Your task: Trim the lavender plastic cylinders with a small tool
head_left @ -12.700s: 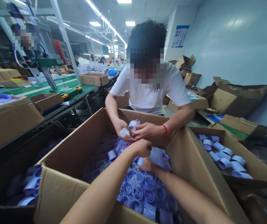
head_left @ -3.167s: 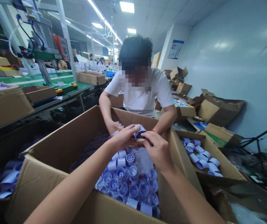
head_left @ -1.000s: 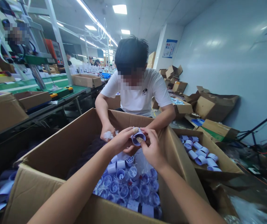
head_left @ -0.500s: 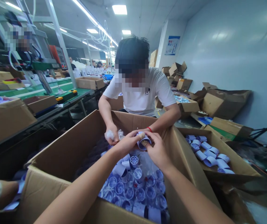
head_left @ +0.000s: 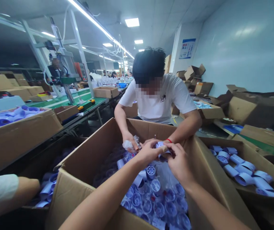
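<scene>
Over a large cardboard box (head_left: 76, 187), both my hands grip one pale violet plastic cylinder (head_left: 160, 145). My left hand (head_left: 149, 151) is closed on its left side, thumb across the near face. From the right, my right hand (head_left: 178, 159) holds its rim with thumb and fingers; some fingertips are hidden. Beneath lie many violet plastic cups (head_left: 159, 209), several in clear plastic film. Just beyond my hands is a co-worker's hand with a red wrist string (head_left: 168, 140). The co-worker's other hand (head_left: 132, 145) holds crumpled clear plastic (head_left: 128, 145).
A co-worker in a white shirt (head_left: 154, 103) leans over the far side of the box. On the right stands another carton (head_left: 259, 156) with violet cylinders. At left are a filled carton (head_left: 24, 137), a green conveyor (head_left: 51, 103) and another person's arm (head_left: 27, 188).
My view has swung left, so the scene sits further right. The cylinder in my hands has turned: its open end faced me before, and now more of its side shows.
</scene>
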`<state>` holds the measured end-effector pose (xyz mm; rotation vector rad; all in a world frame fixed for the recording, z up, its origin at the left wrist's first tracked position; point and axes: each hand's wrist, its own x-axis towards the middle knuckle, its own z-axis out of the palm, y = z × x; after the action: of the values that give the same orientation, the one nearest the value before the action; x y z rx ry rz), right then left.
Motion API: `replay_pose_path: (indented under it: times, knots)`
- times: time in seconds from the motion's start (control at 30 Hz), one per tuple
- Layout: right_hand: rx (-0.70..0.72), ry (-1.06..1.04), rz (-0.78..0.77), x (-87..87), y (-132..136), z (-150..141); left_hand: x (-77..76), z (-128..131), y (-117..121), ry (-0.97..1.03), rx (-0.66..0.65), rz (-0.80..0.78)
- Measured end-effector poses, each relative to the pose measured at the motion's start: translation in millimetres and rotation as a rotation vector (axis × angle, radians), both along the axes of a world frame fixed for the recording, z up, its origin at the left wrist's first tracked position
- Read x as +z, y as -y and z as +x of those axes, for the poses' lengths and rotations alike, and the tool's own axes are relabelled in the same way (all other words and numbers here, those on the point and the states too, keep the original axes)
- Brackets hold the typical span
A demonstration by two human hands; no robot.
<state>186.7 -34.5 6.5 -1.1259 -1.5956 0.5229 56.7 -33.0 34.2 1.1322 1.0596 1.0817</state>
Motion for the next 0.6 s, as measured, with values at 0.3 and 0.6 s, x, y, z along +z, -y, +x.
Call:
replay_pose_path:
  times: [0.3, 0.6]
  knots:
    - [0.042, 0.068, 0.035, -0.9, -3, 0, 3.1, -3, 0, 0.154, -0.057, -0.041]
    - [0.237, -0.086, -0.186, 35.0, 0, 37, 8.5, -17, 1, 0.173, -0.261, -0.004]
